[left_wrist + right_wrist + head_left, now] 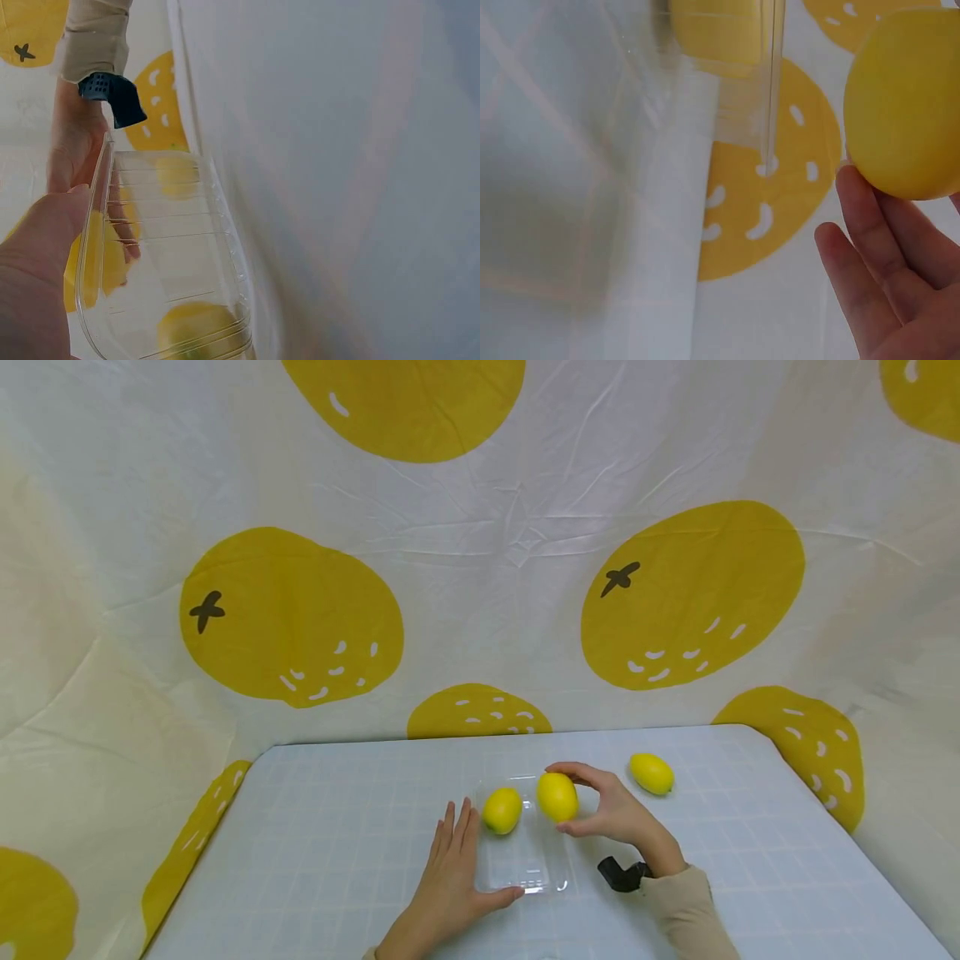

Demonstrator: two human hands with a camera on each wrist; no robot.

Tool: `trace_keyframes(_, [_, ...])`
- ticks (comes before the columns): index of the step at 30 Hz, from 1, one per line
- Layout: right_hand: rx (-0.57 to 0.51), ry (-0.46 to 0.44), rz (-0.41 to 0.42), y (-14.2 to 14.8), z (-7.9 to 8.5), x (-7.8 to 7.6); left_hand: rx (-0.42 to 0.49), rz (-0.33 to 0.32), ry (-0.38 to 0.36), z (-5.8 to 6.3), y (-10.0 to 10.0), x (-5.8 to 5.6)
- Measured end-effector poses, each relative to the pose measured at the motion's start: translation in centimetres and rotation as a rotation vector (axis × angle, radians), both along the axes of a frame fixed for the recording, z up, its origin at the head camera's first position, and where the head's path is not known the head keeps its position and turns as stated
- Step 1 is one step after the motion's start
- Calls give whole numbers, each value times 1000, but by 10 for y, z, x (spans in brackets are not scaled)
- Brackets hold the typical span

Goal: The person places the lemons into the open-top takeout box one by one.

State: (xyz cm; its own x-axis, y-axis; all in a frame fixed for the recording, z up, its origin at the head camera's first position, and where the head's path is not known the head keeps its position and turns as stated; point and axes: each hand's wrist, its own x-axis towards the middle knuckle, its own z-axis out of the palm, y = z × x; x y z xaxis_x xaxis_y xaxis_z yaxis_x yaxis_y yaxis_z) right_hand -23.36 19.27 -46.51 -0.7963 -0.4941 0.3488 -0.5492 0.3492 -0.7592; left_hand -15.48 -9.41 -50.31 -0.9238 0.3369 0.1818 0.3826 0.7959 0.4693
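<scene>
A clear, ridged plastic container (517, 865) is sitting open side up, the left hand (452, 870) spreading along its left and near edges. One yellow lemon (502, 811) is lying inside, toward the container's far-left corner. The right hand (617, 811) is pinching a second lemon (557, 798) above rim height, by the far-right corner. A third lemon (652, 774) is lying apart, right of the container.
</scene>
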Motion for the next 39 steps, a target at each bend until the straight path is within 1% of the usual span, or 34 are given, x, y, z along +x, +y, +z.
trace_keyframes(4, [32, -9, 20, -8, -2, 2, 2, -4, 16, 0, 0, 1])
trace_keyframes(9, [83, 46, 49, -18, -4, 4, 7, -10, 18, 1, -1, 2])
trace_keyframes(11, [108, 56, 48, -22, -6, 5, 8, -13, 16, 1, -1, 2])
trace_keyframes(20, [244, 33, 39, -35, -6, 11, 4, -16, 19, 0, -1, 1])
trace_keyframes(27, [361, 34, 3, -41, -6, 12, 6, -14, 19, 0, -1, 1])
trace_keyframes(34, [440, 13, 0, -48, -6, 15, -10, -3, -1, -1, -1, 1])
trace_keyframes(39, [461, 17, -6, -50, -5, 16, -5, -5, -9, 0, 0, 1])
